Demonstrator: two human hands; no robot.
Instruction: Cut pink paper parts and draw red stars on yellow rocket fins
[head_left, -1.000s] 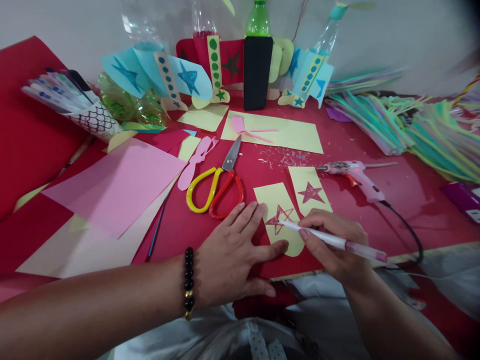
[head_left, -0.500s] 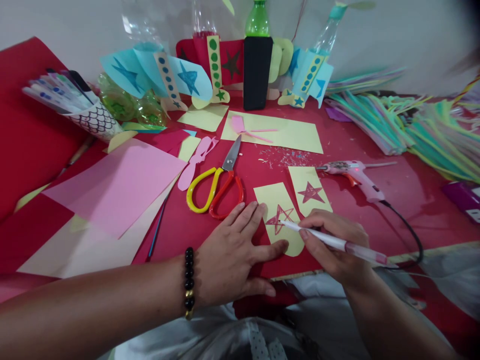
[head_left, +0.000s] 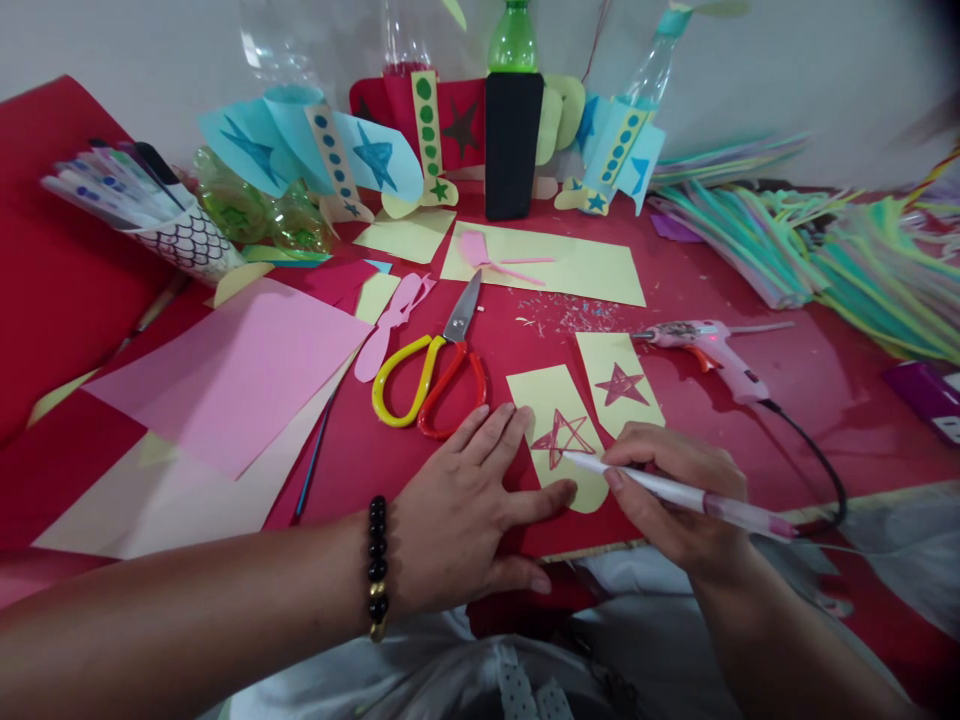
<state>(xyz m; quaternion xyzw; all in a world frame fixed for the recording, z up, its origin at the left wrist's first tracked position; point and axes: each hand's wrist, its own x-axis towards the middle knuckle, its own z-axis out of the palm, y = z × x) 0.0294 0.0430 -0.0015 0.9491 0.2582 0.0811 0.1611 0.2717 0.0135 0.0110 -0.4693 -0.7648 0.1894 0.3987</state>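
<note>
My left hand lies flat, fingers spread, pressing the left edge of a yellow paper piece with a red star outline on it. My right hand is closed round a white and pink marker, whose tip rests on the star's right side. A second yellow piece with a filled red star lies just behind it, to the right. All rest on a red table sheet.
Yellow and red scissors lie left of the yellow pieces. A pink glue gun with a black cord sits at right. Pink paper sheets, a cup of markers, decorated bottles and stacks of coloured strips surround the spot.
The marker tip has shifted slightly down and right along the star, and my right hand moved with it. My left hand has stayed put.
</note>
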